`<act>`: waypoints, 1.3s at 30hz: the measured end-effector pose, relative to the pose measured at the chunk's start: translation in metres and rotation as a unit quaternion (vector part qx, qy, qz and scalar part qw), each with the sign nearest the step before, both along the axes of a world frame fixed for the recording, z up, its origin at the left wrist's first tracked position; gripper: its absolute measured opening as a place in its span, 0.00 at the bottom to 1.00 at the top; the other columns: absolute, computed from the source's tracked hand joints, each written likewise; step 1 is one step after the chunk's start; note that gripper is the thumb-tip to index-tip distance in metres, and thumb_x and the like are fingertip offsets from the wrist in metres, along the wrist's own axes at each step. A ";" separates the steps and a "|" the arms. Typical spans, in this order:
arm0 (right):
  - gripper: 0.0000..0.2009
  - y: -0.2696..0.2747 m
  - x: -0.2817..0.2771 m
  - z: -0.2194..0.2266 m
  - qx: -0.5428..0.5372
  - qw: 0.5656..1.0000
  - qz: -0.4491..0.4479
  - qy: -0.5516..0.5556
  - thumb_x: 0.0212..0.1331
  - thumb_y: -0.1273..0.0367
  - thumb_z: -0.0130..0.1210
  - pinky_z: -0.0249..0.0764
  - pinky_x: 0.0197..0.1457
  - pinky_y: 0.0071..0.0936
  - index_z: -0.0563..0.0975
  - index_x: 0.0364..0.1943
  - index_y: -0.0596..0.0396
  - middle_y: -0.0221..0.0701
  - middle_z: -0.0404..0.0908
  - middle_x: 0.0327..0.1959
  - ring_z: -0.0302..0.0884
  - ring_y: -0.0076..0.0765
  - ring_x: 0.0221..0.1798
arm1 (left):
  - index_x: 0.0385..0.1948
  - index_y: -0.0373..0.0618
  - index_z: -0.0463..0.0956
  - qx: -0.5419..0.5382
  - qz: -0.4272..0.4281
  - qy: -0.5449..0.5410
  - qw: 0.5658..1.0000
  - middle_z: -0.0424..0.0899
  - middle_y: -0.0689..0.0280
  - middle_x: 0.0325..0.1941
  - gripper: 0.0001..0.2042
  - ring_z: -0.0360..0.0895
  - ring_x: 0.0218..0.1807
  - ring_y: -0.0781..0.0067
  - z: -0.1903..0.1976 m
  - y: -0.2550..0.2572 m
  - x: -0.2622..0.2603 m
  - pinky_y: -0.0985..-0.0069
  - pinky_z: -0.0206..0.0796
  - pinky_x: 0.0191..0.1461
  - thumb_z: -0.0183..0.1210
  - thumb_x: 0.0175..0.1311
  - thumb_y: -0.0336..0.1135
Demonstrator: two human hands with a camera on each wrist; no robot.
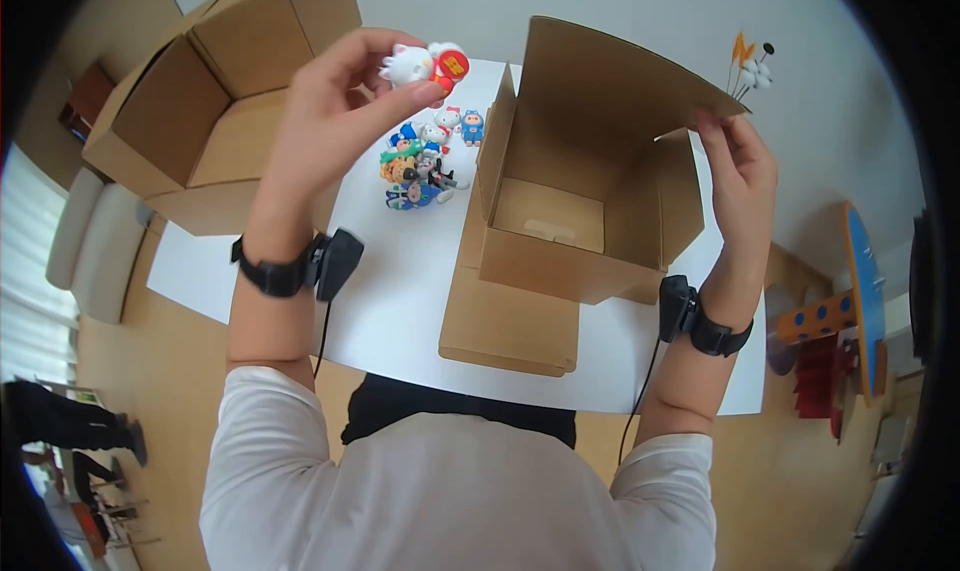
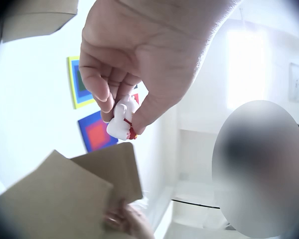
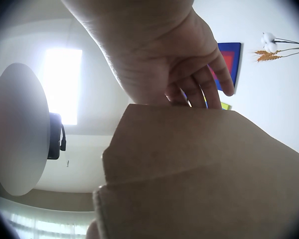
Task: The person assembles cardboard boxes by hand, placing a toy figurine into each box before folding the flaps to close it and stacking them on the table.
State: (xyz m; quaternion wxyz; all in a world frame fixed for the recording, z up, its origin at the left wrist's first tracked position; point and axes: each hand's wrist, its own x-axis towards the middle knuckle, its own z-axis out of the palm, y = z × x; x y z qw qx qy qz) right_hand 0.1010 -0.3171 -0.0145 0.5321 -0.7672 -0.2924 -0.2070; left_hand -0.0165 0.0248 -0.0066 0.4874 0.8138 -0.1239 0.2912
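Note:
My left hand [image 1: 340, 106] pinches a white cat figurine [image 1: 410, 66] with red parts between thumb and fingers, raised above the table. In the left wrist view the figurine [image 2: 120, 119] shows its white side, and the fingertips cover part of it. An open cardboard box [image 1: 570, 261] stands right of centre, its tall back flap [image 1: 620, 71] raised. My right hand [image 1: 740, 171] grips that flap at its right corner; in the right wrist view the cardboard flap [image 3: 189, 144] hides the thumb. Several small toy figures [image 1: 420, 161] are grouped on the table left of the box.
Another open cardboard box [image 1: 240, 136] stands at the left. Flat cardboard [image 1: 510, 321] lies under the near side of the middle box on the white table [image 1: 390, 301]. Dried flower stems [image 1: 750, 71] rise behind the right hand. Other people's legs [image 1: 70, 421] show at far left.

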 end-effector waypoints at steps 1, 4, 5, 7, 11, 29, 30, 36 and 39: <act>0.12 0.001 0.001 -0.001 0.005 1.000 0.011 -0.004 0.68 0.67 0.57 0.72 0.53 0.22 0.80 0.43 0.64 0.31 0.86 0.39 0.80 0.23 0.45 | 0.48 0.40 0.79 -0.034 -0.033 -0.001 0.999 0.85 0.67 0.39 0.17 0.80 0.33 0.85 0.017 -0.012 -0.016 0.86 0.69 0.35 0.70 0.59 0.35; 0.13 0.001 -0.003 0.003 -0.011 0.999 0.014 -0.029 0.67 0.67 0.56 0.73 0.52 0.23 0.81 0.47 0.63 0.31 0.86 0.39 0.81 0.25 0.44 | 0.48 0.38 0.79 -0.044 -0.097 0.019 0.994 0.86 0.66 0.41 0.16 0.80 0.35 0.85 0.034 -0.043 -0.037 0.86 0.70 0.36 0.68 0.61 0.33; 0.13 0.001 -0.007 0.005 -0.012 0.999 0.017 -0.032 0.67 0.67 0.56 0.73 0.52 0.23 0.81 0.47 0.63 0.31 0.86 0.38 0.82 0.25 0.44 | 0.48 0.38 0.79 -0.032 -0.115 0.032 0.992 0.86 0.65 0.41 0.16 0.81 0.36 0.84 0.037 -0.052 -0.038 0.86 0.71 0.37 0.68 0.62 0.33; 0.13 0.002 -0.009 0.008 -0.015 0.999 0.020 -0.034 0.66 0.67 0.57 0.73 0.51 0.23 0.81 0.47 0.63 0.31 0.86 0.37 0.82 0.25 0.43 | 0.49 0.38 0.79 0.071 -0.107 0.049 0.991 0.86 0.65 0.38 0.16 0.81 0.36 0.80 0.040 -0.066 -0.033 0.82 0.72 0.38 0.68 0.62 0.33; 0.13 0.008 -0.012 0.009 -0.014 0.999 0.022 -0.043 0.68 0.66 0.56 0.71 0.47 0.19 0.81 0.46 0.63 0.26 0.83 0.34 0.76 0.19 0.40 | 0.49 0.38 0.78 0.283 -0.065 0.037 0.956 0.84 0.58 0.38 0.16 0.82 0.36 0.65 0.046 -0.107 -0.020 0.73 0.73 0.39 0.66 0.61 0.32; 0.14 0.004 -0.023 0.020 -0.052 0.998 0.021 -0.036 0.67 0.65 0.54 0.76 0.42 0.36 0.81 0.42 0.66 0.50 0.84 0.35 0.82 0.48 0.35 | 0.49 0.39 0.78 0.635 -0.068 0.122 0.760 0.84 0.50 0.46 0.19 0.81 0.46 0.49 0.001 -0.143 0.043 0.65 0.75 0.50 0.65 0.57 0.36; 0.14 0.003 -0.023 0.021 -0.053 0.998 0.018 -0.022 0.67 0.65 0.54 0.76 0.42 0.36 0.81 0.42 0.66 0.50 0.84 0.34 0.82 0.46 0.35 | 0.50 0.40 0.78 0.622 -0.052 0.036 0.781 0.83 0.50 0.48 0.18 0.81 0.46 0.48 -0.003 -0.133 0.041 0.66 0.75 0.50 0.64 0.59 0.35; 0.12 0.012 -0.015 0.010 0.076 0.996 0.053 0.009 0.66 0.67 0.58 0.74 0.38 0.27 0.80 0.35 0.65 0.38 0.83 0.27 0.79 0.29 0.32 | 0.51 0.36 0.79 0.291 0.018 -0.035 0.956 0.86 0.59 0.44 0.13 0.83 0.49 0.70 0.041 -0.106 0.006 0.74 0.72 0.52 0.57 0.70 0.32; 0.10 0.021 -0.003 0.000 0.173 0.982 0.069 0.039 0.65 0.68 0.61 0.72 0.36 0.20 0.78 0.31 0.61 0.29 0.81 0.26 0.77 0.22 0.31 | 0.52 0.37 0.79 0.137 -0.018 -0.170 0.976 0.86 0.61 0.47 0.12 0.80 0.51 0.77 0.005 -0.056 0.037 0.78 0.70 0.55 0.55 0.73 0.32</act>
